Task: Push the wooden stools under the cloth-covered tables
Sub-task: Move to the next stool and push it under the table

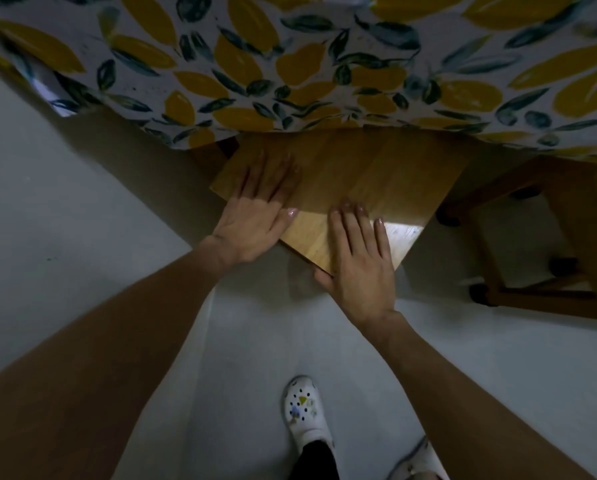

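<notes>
A wooden stool [369, 174] with a square seat stands partly under the table, its far edge hidden by the hanging lemon-print tablecloth [290, 64]. One corner of the seat points toward me. My left hand [255, 216] lies flat on the seat's left side, fingers spread. Flat over the near corner rests my right hand [359, 261], its thumb hanging off the seat edge. Neither hand grips anything.
A wooden frame with dark round feet [532, 237] stands on the floor to the right, under the cloth's edge. The floor [82, 202] is pale grey. My white clog [305, 417] is below the stool, a second shoe at bottom right.
</notes>
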Tool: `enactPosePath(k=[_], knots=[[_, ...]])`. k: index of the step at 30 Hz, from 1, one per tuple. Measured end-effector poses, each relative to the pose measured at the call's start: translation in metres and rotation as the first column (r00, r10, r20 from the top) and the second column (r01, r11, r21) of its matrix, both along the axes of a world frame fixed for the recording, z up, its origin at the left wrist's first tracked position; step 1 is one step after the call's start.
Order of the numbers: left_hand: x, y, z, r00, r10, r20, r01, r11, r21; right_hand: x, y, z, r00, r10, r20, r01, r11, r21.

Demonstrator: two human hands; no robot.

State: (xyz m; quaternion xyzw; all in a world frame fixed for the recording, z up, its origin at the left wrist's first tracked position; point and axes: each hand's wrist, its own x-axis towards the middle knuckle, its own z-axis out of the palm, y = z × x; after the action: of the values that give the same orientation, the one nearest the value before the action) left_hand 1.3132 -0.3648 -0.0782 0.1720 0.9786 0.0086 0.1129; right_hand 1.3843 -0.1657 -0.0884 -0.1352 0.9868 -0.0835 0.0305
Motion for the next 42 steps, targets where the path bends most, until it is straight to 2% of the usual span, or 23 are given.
enactPosePath(k=[6, 15, 19, 23, 27, 29, 33, 42], knots=[[0.028, 0.017, -0.001, 0.996, 0.084, -0.008, -0.083, 0.995, 0.047, 0.006, 0.027, 0.002, 0.995, 0.097, 0.012, -0.097, 0.995, 0.004], [0.078, 0.066, -0.001, 0.945, 0.326, -0.019, -0.324, 0.944, 0.063, -0.004, 0.081, 0.003, 0.944, 0.315, 0.099, -0.322, 0.945, 0.064], [0.086, 0.075, -0.002, 0.931, 0.364, 0.002, -0.363, 0.928, 0.078, -0.006, 0.089, 0.002, 0.925, 0.356, 0.134, -0.367, 0.928, 0.064], [0.085, 0.060, -0.002, 0.960, 0.267, 0.082, -0.275, 0.955, 0.111, -0.001, 0.085, 0.006, 0.941, 0.328, 0.090, -0.336, 0.936, 0.103], [0.098, 0.027, -0.006, 0.987, 0.161, 0.021, -0.161, 0.987, -0.007, 0.029, 0.059, 0.009, 0.999, 0.024, 0.042, -0.025, 1.000, 0.014], [0.103, 0.021, -0.009, 0.988, 0.154, 0.000, -0.154, 0.986, -0.066, 0.041, 0.047, 0.002, 0.996, -0.060, 0.059, 0.059, 0.998, 0.019], [0.099, 0.025, -0.009, 0.987, 0.158, -0.033, -0.160, 0.984, -0.073, 0.036, 0.047, -0.006, 0.995, -0.080, 0.054, 0.074, 0.993, 0.097], [0.072, 0.031, -0.005, 0.986, 0.163, -0.035, -0.165, 0.985, -0.054, 0.000, 0.057, -0.003, 0.998, -0.039, 0.056, 0.033, 0.995, 0.093]])
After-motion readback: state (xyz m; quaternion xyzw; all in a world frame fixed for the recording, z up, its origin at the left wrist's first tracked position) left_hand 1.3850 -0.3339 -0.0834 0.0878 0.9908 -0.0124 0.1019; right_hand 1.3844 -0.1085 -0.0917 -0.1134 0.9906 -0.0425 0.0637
